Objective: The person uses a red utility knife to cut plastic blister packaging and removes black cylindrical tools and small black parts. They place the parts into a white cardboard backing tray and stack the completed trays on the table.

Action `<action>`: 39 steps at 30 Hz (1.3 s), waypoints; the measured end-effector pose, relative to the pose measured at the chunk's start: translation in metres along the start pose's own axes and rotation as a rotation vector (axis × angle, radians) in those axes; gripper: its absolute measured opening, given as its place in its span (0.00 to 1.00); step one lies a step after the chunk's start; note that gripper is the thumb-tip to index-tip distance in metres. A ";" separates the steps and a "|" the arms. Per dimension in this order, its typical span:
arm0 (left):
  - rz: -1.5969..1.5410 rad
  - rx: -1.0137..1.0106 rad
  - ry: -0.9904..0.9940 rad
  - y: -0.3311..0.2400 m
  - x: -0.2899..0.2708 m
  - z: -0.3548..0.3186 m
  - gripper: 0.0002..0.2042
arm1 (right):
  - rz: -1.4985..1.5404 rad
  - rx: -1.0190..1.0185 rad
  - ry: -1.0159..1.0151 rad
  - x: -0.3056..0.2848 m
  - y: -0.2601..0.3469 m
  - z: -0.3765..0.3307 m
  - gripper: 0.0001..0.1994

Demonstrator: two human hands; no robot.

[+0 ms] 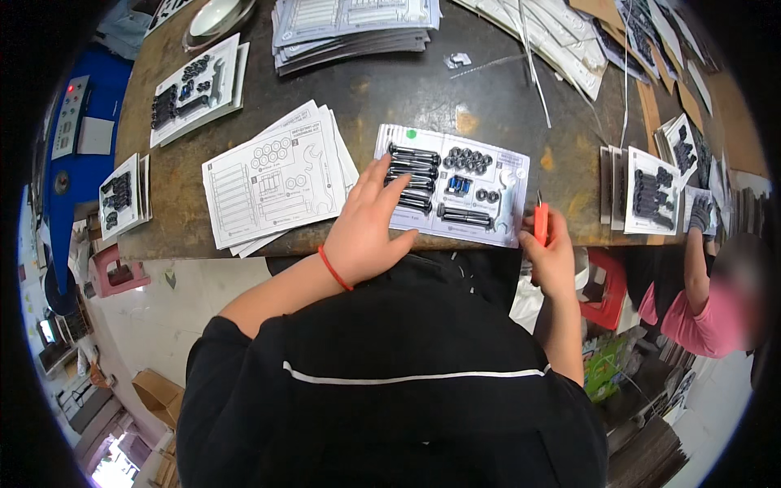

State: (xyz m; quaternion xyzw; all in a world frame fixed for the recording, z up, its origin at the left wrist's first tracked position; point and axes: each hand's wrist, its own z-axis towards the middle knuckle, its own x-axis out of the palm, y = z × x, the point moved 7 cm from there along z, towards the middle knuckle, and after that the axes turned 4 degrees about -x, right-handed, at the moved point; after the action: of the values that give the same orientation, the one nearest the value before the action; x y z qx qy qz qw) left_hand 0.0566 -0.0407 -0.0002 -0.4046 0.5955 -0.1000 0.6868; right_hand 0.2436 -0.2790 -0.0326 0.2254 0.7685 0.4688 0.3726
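Observation:
A printed card packed with bolts and nuts [423, 224] lies in front of me near the table's edge. Black bolts fill its left part, with black nuts, small blue pieces and a silver wrench to the right. My left hand [366, 224] rests with spread fingers over the card's left side, fingertips on the bolts. At the card's lower right corner, my right hand [556, 252] grips a red utility knife [541, 222], its narrow tip pointing away from me. Left of the card lie loose printed sheets [272, 183] with drawings of bolts, nuts and wrenches, partly behind my left hand.
The dark table [358, 98] bears a tall stack of printed cards [354, 41] at the back. More packed cards [191, 89] stand at left, others [651, 195] at right. White straps [533, 65] lie back right. A gloved co-worker in pink [691, 313] is at far right.

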 end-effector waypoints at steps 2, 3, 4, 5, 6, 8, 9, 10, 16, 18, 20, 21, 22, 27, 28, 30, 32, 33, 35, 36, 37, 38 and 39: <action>0.051 0.052 0.019 -0.007 -0.007 -0.013 0.33 | -0.176 -0.067 -0.014 -0.003 0.010 -0.015 0.27; 0.061 0.070 0.010 -0.007 -0.008 -0.012 0.33 | -0.204 -0.088 -0.014 -0.004 0.019 -0.018 0.27; 0.070 0.089 0.001 -0.007 -0.007 -0.010 0.33 | -0.233 -0.109 -0.015 -0.004 0.027 -0.022 0.27; 0.064 0.103 -0.030 -0.008 -0.005 -0.006 0.34 | -0.225 -0.120 0.043 0.000 0.031 -0.023 0.27; 0.088 0.112 -0.027 -0.010 -0.001 -0.001 0.34 | -0.216 -0.131 0.100 0.006 0.036 -0.026 0.27; 0.141 0.129 -0.031 -0.015 0.004 0.012 0.36 | -0.286 -0.139 0.214 0.019 0.056 -0.031 0.26; 0.173 0.124 -0.043 -0.012 0.010 0.018 0.39 | -0.349 -0.224 0.254 0.023 0.058 -0.032 0.26; 0.187 0.112 -0.034 -0.008 0.019 0.021 0.39 | -0.411 -0.310 0.293 0.027 0.061 -0.032 0.25; 0.104 0.077 0.047 0.002 0.028 0.025 0.43 | -0.444 -0.212 0.299 0.023 0.054 -0.027 0.25; 0.057 0.119 0.093 0.003 0.017 0.020 0.44 | -0.420 -0.136 0.285 0.021 0.049 -0.027 0.25; 0.116 0.117 0.088 0.004 -0.003 0.015 0.44 | -0.371 -0.081 0.264 0.021 0.046 -0.027 0.25; 0.198 0.093 0.059 0.005 -0.016 0.013 0.44 | -0.335 -0.065 0.250 0.021 0.046 -0.027 0.26; 0.279 0.070 0.031 0.008 -0.024 0.011 0.44 | -0.299 -0.049 0.237 0.022 0.047 -0.027 0.26; 0.326 0.061 0.022 0.027 -0.010 0.014 0.40 | 0.140 0.147 0.368 0.049 0.048 -0.030 0.28; 0.314 0.056 0.016 0.028 -0.010 0.014 0.39 | 0.200 0.176 0.397 0.056 0.049 -0.031 0.28; 0.284 0.048 0.007 0.028 -0.009 0.012 0.38 | 0.318 0.238 0.450 0.066 0.051 -0.034 0.28; 0.216 0.059 0.015 0.027 -0.010 0.008 0.38 | 0.348 0.261 0.467 0.074 0.051 -0.034 0.28; 0.183 0.065 0.020 0.026 -0.010 0.006 0.38 | 0.358 0.270 0.473 0.077 0.051 -0.034 0.27; 0.195 0.094 0.000 0.022 -0.009 0.002 0.38 | 0.338 0.224 0.454 0.084 0.048 -0.031 0.26; 0.203 0.107 -0.011 0.021 -0.008 0.001 0.38 | 0.325 0.231 0.453 0.087 0.048 -0.030 0.26; 0.208 0.111 -0.015 0.021 -0.008 0.000 0.38 | 0.312 0.237 0.452 0.091 0.048 -0.028 0.26; 0.212 0.116 -0.018 0.021 -0.008 0.000 0.38 | 0.298 0.244 0.450 0.093 0.048 -0.026 0.25; 0.216 0.121 -0.022 0.020 -0.008 0.000 0.37 | 0.291 0.240 0.429 0.096 0.045 -0.024 0.25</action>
State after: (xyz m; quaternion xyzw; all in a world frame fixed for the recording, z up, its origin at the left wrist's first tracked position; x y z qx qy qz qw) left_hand 0.0475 -0.0225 -0.0082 -0.2969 0.6209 -0.0566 0.7233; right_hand 0.1649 -0.2049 -0.0207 0.2715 0.8394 0.4600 0.1008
